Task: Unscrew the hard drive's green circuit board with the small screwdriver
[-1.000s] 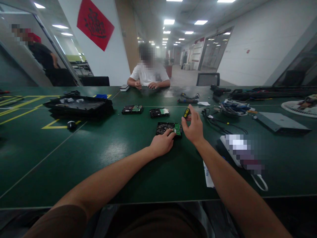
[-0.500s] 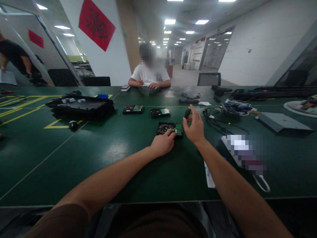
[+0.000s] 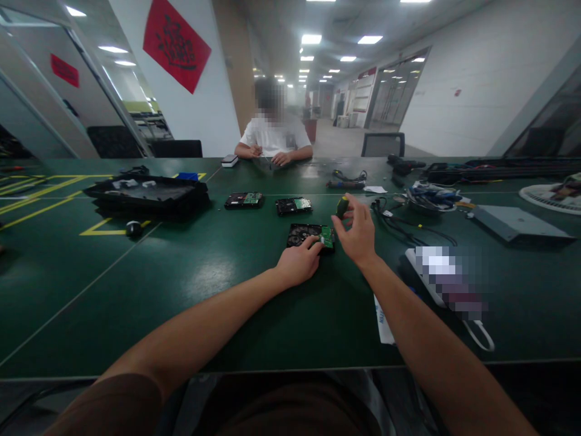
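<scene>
We've got L hand [image 3: 297, 265] on the hard drive [image 3: 304, 234] on the table [image 3: 218, 315], can't tell if gripping, R hand [image 3: 356, 233] pinching a green-yellow handle [image 3: 342, 208] nearby, + white bits [image 3: 129, 183] in the black tray [image 3: 149, 206].

Tool [image 3: 342, 209] with indistinct tip, co-worker's head [image 3: 269, 100] pixelated, white grille [image 3: 547, 202] cut off

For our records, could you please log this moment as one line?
left hand: on near hard drive | right hand: holding yellow-marked tool | beyond: middle drive, left drive
</scene>
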A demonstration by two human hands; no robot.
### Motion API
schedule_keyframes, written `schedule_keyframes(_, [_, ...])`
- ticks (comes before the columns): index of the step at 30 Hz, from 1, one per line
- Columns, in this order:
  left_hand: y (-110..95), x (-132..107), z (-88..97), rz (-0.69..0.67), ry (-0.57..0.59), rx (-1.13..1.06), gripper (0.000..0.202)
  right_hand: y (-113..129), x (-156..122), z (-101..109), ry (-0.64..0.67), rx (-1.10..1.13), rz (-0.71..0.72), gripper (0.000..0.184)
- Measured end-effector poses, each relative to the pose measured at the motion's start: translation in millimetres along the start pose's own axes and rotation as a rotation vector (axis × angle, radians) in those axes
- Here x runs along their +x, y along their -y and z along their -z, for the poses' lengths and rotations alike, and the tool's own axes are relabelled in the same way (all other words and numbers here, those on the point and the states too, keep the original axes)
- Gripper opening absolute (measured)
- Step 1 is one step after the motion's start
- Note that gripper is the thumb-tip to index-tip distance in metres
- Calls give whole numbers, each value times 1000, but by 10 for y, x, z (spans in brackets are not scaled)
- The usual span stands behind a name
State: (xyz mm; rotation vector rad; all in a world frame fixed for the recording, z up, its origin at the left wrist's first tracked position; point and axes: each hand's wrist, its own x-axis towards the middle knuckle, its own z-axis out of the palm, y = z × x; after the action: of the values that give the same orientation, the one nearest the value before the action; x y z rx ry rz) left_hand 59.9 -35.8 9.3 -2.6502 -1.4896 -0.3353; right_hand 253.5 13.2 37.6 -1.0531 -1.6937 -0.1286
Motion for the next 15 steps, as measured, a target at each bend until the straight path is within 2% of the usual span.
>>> schedule_keyframes(15, [5, 0, -14, -4, 2, -5, 47, 17, 5, -6, 25, 5, 19, 74])
